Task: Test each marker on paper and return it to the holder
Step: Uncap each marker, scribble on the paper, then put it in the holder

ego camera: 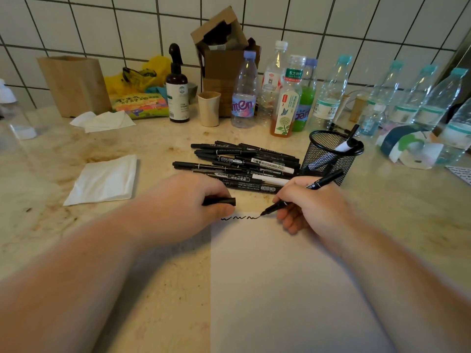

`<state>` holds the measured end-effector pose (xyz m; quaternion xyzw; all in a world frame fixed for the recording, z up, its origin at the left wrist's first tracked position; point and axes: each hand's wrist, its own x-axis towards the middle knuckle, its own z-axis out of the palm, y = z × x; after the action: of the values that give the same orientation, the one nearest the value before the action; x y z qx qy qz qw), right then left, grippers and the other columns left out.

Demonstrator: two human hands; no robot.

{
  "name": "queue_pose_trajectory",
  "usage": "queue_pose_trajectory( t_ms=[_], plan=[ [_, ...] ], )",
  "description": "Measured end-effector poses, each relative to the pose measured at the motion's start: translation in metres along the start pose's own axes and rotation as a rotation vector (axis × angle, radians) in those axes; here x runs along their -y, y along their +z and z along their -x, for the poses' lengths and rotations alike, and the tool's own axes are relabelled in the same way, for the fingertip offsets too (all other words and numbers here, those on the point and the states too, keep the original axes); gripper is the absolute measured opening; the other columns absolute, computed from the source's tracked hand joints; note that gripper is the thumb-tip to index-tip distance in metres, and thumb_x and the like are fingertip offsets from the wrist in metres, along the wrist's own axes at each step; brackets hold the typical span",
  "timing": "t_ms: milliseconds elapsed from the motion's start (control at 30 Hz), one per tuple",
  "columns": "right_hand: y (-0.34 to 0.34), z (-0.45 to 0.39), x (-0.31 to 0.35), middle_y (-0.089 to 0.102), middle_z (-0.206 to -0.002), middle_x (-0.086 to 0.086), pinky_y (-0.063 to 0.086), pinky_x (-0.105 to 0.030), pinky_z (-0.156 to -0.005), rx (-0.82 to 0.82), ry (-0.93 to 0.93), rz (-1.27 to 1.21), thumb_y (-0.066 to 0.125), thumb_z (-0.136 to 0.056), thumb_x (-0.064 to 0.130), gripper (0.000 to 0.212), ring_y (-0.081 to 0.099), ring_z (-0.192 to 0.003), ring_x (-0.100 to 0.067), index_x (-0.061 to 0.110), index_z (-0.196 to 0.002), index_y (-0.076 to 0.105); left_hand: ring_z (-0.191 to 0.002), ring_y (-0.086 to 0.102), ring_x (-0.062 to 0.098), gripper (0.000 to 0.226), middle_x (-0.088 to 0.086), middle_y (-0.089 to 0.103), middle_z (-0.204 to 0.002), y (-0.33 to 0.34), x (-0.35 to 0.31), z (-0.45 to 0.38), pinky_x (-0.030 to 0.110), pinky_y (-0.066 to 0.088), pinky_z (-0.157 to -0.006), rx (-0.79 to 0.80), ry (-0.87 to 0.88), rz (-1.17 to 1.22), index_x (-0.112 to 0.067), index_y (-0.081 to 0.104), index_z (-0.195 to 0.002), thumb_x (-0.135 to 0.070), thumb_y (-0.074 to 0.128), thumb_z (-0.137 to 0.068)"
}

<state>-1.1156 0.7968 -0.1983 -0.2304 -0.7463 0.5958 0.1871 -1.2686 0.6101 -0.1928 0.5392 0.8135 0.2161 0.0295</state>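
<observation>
A white sheet of paper [280,276] lies on the counter in front of me. My right hand [313,202] grips a black marker [323,182] like a pen, its tip touching the paper's top edge at the end of a black squiggle [240,217]. My left hand [188,200] rests at the paper's top left corner and pinches the marker's black cap [221,201]. Several black markers [242,165] lie in a pile just beyond my hands. A black mesh holder [331,155] stands to the right of the pile with two markers in it.
Several plastic bottles [328,93] line the tiled wall behind the holder. A paper cup [209,108], a brown spray bottle [177,85], a cardboard box [221,59] and a wooden block [74,85] stand further back. Folded tissues [104,179] lie on the left.
</observation>
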Motion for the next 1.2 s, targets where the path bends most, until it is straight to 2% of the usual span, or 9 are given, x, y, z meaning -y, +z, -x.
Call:
queue_pose_trajectory(
  t_ms=[233,367,500,633,733,867,967,1067,1200],
  plan=[
    [0.001,-0.001,-0.002,0.069,-0.059,-0.019,0.048,-0.026,-0.04,0.007,0.004,0.006,0.062,-0.069,0.018,0.015,0.061,-0.044,-0.022,0.013,-0.066,0.075,-0.088,0.051,-0.018,0.03,-0.035,0.062,-0.089,0.005,0.002,-0.003,0.014,0.042,-0.067,0.011,-0.009,0.014,-0.057,0.06,-0.098,-0.074,0.046,-0.079],
    [-0.002,-0.003,-0.005,0.068,-0.059,-0.021,0.048,-0.026,-0.039,-0.033,0.016,-0.001,0.061,-0.08,0.006,0.015,0.059,-0.043,-0.022,0.001,-0.068,0.07,-0.089,0.05,-0.02,0.023,-0.04,0.059,-0.093,0.004,0.002,-0.002,0.014,0.04,-0.064,0.025,-0.003,0.021,-0.06,0.059,-0.089,-0.074,0.044,-0.078],
    [-0.004,-0.003,-0.005,0.067,-0.057,-0.02,0.045,-0.025,-0.038,-0.061,0.043,0.001,0.06,-0.072,0.011,0.015,0.058,-0.041,-0.022,-0.002,-0.071,0.067,-0.088,0.05,-0.019,0.026,-0.044,0.056,-0.097,0.003,0.001,-0.002,0.016,0.04,-0.063,0.031,-0.001,0.035,-0.062,0.058,-0.086,-0.078,0.04,-0.076],
    [-0.006,-0.004,-0.004,0.065,-0.053,-0.016,0.042,-0.024,-0.037,-0.147,0.05,0.03,0.06,-0.067,0.016,0.013,0.055,-0.039,-0.022,0.006,-0.065,0.068,-0.089,0.051,-0.017,0.023,-0.042,0.057,-0.097,0.002,-0.001,-0.001,0.018,0.044,-0.064,0.033,-0.011,0.033,-0.063,0.058,-0.086,-0.077,0.042,-0.078],
    [-0.009,-0.004,-0.003,0.065,-0.054,-0.012,0.043,-0.026,-0.04,-0.192,-0.007,-0.005,0.062,-0.071,0.02,0.014,0.054,-0.041,-0.021,0.017,-0.061,0.07,-0.089,0.051,-0.014,0.045,-0.03,0.063,-0.09,0.002,-0.001,-0.001,0.018,0.047,-0.069,0.006,0.021,0.004,-0.054,0.059,-0.103,-0.08,0.036,-0.075],
    [-0.008,0.002,0.005,0.066,-0.058,-0.011,0.042,-0.025,-0.039,-0.052,-0.095,-0.112,0.069,-0.078,0.026,0.013,0.054,-0.042,-0.018,0.02,-0.067,0.072,-0.089,0.051,-0.012,0.056,-0.026,0.061,-0.088,0.0,-0.003,0.0,0.019,0.045,-0.069,-0.032,0.038,0.047,-0.05,0.063,-0.106,-0.084,0.035,-0.071],
    [-0.007,0.007,0.01,0.064,-0.057,-0.009,0.042,-0.021,-0.04,0.08,-0.138,-0.214,0.071,-0.082,0.025,0.015,0.055,-0.044,-0.016,0.02,-0.068,0.073,-0.087,0.052,-0.009,0.056,-0.031,0.059,-0.095,-0.001,-0.007,0.0,0.024,0.047,-0.066,-0.052,0.038,0.069,-0.053,0.06,-0.101,-0.087,0.031,-0.067],
    [-0.007,0.01,0.014,0.067,-0.063,-0.015,0.047,-0.024,-0.045,0.175,-0.126,-0.363,0.065,-0.086,0.023,0.019,0.06,-0.051,-0.021,0.014,-0.074,0.077,-0.088,0.052,-0.01,0.053,-0.036,0.057,-0.099,-0.002,-0.009,0.002,0.025,0.049,-0.064,-0.056,0.035,0.081,-0.058,0.053,-0.106,-0.086,0.031,-0.067],
    [-0.008,0.01,0.014,0.07,-0.07,-0.022,0.051,-0.028,-0.05,0.22,-0.105,-0.413,0.056,-0.086,0.019,0.026,0.065,-0.057,-0.027,0.009,-0.08,0.08,-0.088,0.052,-0.011,0.043,-0.038,0.056,-0.098,-0.003,-0.009,0.003,0.022,0.046,-0.061,-0.051,0.047,0.097,-0.066,0.057,-0.09,-0.089,0.029,-0.066]
  ],
)
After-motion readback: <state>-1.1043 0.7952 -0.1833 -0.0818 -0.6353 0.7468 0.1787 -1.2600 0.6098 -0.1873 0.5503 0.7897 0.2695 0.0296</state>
